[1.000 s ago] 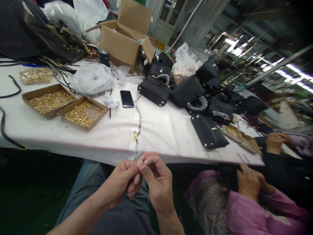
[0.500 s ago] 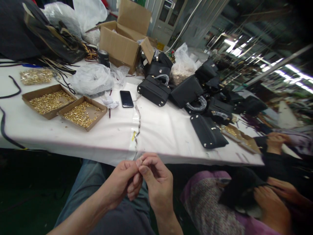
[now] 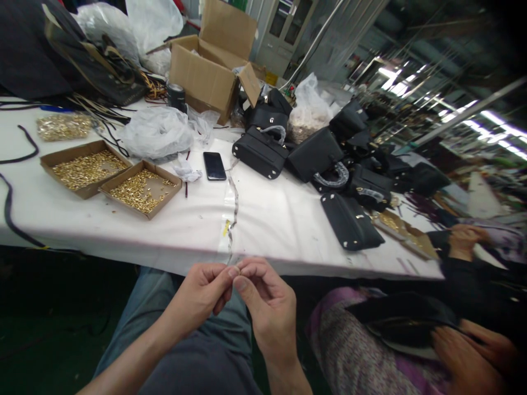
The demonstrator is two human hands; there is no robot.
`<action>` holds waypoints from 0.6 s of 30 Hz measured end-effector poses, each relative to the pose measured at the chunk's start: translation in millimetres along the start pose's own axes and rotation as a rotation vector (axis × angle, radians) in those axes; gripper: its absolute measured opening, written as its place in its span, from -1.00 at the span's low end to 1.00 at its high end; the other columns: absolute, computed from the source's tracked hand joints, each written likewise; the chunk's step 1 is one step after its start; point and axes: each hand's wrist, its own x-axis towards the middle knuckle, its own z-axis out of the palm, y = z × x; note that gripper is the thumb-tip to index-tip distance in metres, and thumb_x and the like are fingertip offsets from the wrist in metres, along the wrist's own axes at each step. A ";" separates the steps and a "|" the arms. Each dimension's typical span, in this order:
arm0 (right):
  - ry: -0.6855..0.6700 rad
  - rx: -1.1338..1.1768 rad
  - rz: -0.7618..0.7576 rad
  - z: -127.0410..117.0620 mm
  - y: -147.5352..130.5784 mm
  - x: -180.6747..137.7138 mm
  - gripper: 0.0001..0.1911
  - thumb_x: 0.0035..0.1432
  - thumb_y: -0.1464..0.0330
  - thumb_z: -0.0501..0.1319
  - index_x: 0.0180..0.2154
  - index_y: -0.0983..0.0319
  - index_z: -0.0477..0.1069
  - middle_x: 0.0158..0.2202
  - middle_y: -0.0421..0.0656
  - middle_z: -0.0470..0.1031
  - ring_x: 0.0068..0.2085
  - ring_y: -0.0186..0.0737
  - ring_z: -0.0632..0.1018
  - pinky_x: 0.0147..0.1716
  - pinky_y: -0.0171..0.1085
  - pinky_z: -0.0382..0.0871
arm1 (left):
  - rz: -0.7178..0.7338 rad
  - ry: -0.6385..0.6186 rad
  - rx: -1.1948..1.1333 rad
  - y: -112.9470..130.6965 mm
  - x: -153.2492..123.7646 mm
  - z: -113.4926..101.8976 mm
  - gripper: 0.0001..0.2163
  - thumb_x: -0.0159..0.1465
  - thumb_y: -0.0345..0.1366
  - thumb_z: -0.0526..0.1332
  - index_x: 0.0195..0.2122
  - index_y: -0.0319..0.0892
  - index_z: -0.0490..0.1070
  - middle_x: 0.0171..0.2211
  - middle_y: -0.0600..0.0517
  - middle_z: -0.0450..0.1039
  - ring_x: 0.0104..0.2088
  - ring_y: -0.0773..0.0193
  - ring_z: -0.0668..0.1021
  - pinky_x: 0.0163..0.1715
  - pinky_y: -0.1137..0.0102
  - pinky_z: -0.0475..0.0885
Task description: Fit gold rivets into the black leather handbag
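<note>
Just off the table's front edge, above my lap, my left hand point(image 3: 205, 292) and my right hand point(image 3: 268, 307) meet at the fingertips. Both are closed, thumb pressed to forefinger. Whatever they pinch is too small and too covered by the fingers to name. Beyond them on the white table point(image 3: 272, 230) lie two shallow cardboard trays, a left tray point(image 3: 84, 192) and a right tray point(image 3: 152, 211), both holding small gold-coloured metal pieces point(image 3: 135, 193). A black phone point(image 3: 214, 165) rests to the right of the trays.
Several black handbags point(image 3: 352, 222) crowd the table's right side. A cardboard box point(image 3: 201, 79) stands behind a clear plastic bag point(image 3: 158, 131). At right, a co-worker's hands point(image 3: 465, 351) hold a black item point(image 3: 411, 321). Black cord point(image 3: 12, 211) lies at the left edge.
My hands stay together at the fingertips, with my right hand slightly farther right and fewer fingers of my left showing below. The co-worker's black item has shifted and opened out.
</note>
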 end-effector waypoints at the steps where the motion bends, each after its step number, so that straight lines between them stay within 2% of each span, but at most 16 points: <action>1: 0.005 -0.003 -0.008 0.8 0.7 -0.2 -0.93 0.39 0.36 0.46 -0.19 0.18 0.61 -0.08 -0.08 0.58 -0.05 -0.11 0.63 0.02 -0.17 0.55 | 0.003 0.003 0.005 -0.1 -0.3 0.3 -0.38 0.45 0.25 0.26 -0.53 -0.20 0.38 -0.69 0.11 0.27 -0.67 0.43 0.27 -0.62 0.46 0.10; 7: 0.035 0.067 -0.052 6.2 7.4 -1.7 -0.93 0.41 0.37 0.43 -0.19 0.17 0.58 -0.08 -0.11 0.53 -0.07 -0.15 0.60 -0.01 -0.19 0.53 | -0.048 -0.066 -0.144 -0.4 -1.8 8.7 -0.37 0.45 0.24 0.26 -0.56 -0.19 0.36 -0.73 0.09 0.27 -0.71 0.43 0.27 -0.64 0.46 0.08; 18: 0.052 0.077 -0.097 5.9 9.9 -1.5 -0.90 0.41 0.40 0.41 -0.22 0.17 0.56 -0.13 -0.13 0.50 -0.10 -0.16 0.59 -0.05 -0.19 0.53 | -0.170 -0.174 -0.456 -5.1 -2.5 20.9 -0.36 0.46 0.21 0.27 -0.62 -0.17 0.30 -0.77 0.15 0.14 -0.75 0.43 0.19 -0.71 0.47 0.10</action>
